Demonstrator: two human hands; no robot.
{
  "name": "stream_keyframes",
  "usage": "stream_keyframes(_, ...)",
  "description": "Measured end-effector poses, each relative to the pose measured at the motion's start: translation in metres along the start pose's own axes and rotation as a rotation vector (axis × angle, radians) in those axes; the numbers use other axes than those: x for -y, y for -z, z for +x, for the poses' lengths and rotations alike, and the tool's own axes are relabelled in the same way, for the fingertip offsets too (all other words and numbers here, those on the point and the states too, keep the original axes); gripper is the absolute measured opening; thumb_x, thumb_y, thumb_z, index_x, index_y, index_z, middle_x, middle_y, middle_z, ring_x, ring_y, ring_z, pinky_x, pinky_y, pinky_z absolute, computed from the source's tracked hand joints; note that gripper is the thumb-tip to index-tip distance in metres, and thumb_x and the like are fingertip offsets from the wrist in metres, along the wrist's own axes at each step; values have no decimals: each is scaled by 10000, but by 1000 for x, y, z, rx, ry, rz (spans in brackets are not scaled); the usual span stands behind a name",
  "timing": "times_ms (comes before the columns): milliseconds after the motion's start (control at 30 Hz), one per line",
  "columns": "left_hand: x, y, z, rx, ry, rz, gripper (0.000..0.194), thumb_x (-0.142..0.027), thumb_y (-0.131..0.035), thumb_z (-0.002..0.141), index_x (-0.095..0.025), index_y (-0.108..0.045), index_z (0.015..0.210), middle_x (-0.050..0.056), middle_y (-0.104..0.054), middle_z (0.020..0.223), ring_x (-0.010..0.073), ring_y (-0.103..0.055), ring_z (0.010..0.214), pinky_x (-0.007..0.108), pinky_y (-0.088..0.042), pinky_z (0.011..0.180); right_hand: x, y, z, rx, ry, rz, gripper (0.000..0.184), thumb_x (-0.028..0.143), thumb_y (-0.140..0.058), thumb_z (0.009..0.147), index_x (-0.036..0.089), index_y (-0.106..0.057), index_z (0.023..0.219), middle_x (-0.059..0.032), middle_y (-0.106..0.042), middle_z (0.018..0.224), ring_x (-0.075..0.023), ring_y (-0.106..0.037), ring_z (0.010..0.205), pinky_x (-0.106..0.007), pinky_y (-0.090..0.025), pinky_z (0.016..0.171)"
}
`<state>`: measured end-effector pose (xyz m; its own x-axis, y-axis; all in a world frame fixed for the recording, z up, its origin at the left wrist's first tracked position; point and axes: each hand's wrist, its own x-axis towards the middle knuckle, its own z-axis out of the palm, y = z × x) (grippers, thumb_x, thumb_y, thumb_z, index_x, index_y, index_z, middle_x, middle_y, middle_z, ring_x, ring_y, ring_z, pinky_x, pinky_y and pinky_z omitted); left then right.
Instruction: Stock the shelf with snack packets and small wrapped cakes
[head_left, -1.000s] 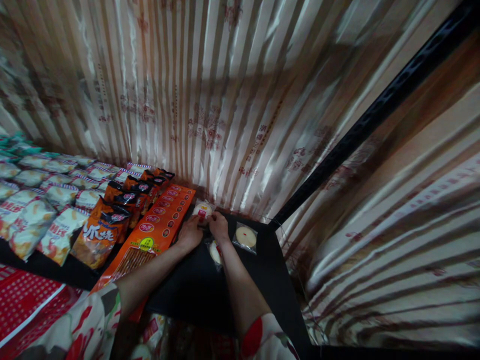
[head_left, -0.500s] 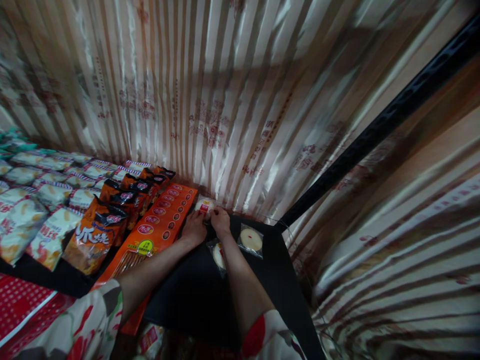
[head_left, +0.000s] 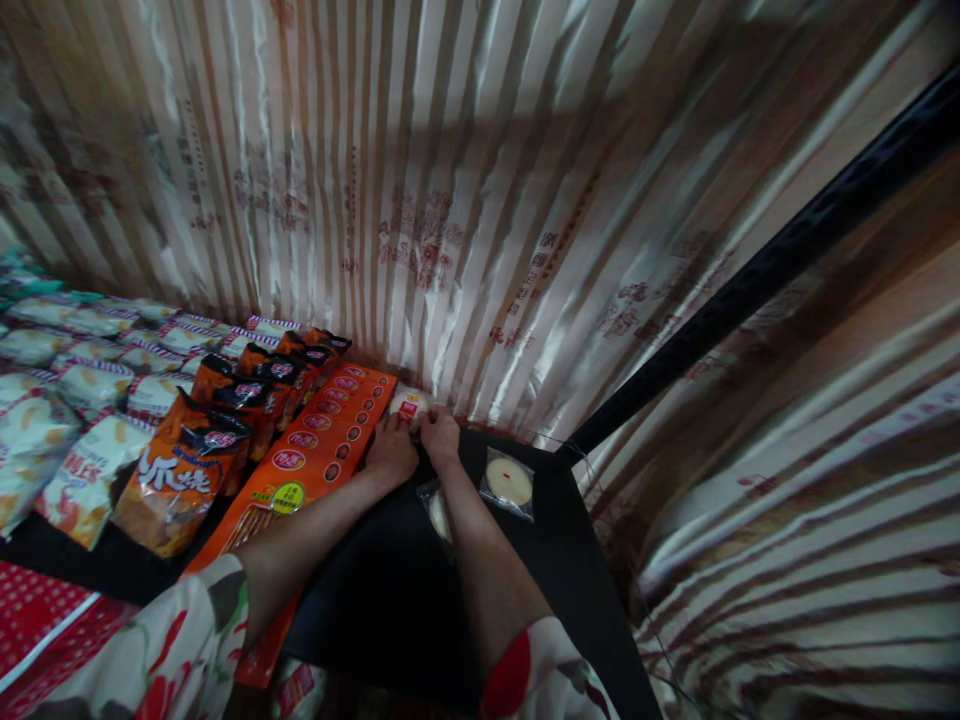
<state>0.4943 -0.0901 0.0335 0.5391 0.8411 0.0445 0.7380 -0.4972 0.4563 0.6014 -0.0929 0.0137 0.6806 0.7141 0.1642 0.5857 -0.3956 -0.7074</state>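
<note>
At the far end of the black shelf (head_left: 555,550), a round white cake in a clear wrapper with a red label (head_left: 409,406) lies against the striped curtain. My left hand (head_left: 393,448) grips its near left edge with bent fingers. The fingers of my right hand (head_left: 440,436) are closed on its right edge. Two similar wrapped cakes are nearby: one whole cake (head_left: 509,482) lies to the right of my right wrist, and another (head_left: 438,512) is partly hidden under my right forearm.
Beside my left arm runs a long orange snack packet (head_left: 330,425). Left of it stand orange-and-black snack bags (head_left: 180,475) and rows of white snack bags (head_left: 94,475). A black metal post (head_left: 720,290) slants up at the right. The striped curtain (head_left: 420,150) hangs behind.
Both hands stay on the wrapped cake and have barely moved. My left fingers have slid slightly to the right along its near edge. The view has shifted a little.
</note>
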Motion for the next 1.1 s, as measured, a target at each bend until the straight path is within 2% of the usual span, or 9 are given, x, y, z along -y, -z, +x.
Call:
stream_keyframes(133, 1, 0, 3, -3, 11, -37, 469, -98, -417, 764, -87, -518, 1222, 174, -462, 1353, 271, -389, 1271, 388, -281, 1053, 4, -2, -1, -29, -23, 17, 213, 205, -526, 812, 174, -587, 1013, -72, -701, 870, -178, -654, 826, -273, -469, 760)
stream_keyframes(233, 0, 2, 5, 14, 4, -73, 454, -95, -404, 773, -42, -514, 1210, 211, -452, 1346, 283, -385, 1272, 387, -282, 1054, 6, -3, -2, -53, -18, 27, 239, 209, -524, 814, 171, -543, 1049, -75, -699, 872, -185, -656, 812, -282, -469, 755)
stream_keyframes(400, -1, 5, 4, 34, 30, -41, 444, -103, -379, 798, 1, -500, 1212, 236, -412, 1368, 287, -366, 1285, 364, -272, 1061, 7, -5, -4, -45, -1, 55, 172, 205, -502, 826, 182, -534, 993, -63, -691, 877, -177, -653, 822, -268, -464, 756)
stream_keyframes(700, 0, 6, 3, 62, -3, -8, 465, -120, -379, 829, -12, -443, 1276, 225, -394, 1388, 292, -325, 1312, 371, -237, 1074, 3, -10, -2, -62, 23, 6, 148, 197, -520, 805, 170, -556, 946, -70, -673, 931, -172, -629, 853, -262, -449, 779)
stream_keyframes(833, -1, 6, 2, 59, 16, -39, 461, -113, -372, 832, 24, -447, 1265, 254, -360, 1399, 307, -332, 1304, 371, -246, 1072, 0, -13, -2, -72, 22, 28, 158, 186, -530, 790, 177, -559, 945, -57, -671, 915, -157, -626, 825, -254, -451, 774)
stream_keyframes(1100, -4, 7, -5, 21, 32, 0, 428, -152, -344, 867, -53, -466, 1264, 196, -354, 1417, 276, -370, 1286, 372, -291, 1055, -6, -18, -4, -110, 31, 134, 194, 167, -554, 748, 168, -560, 943, -61, -657, 915, -163, -612, 805, -277, -461, 783)
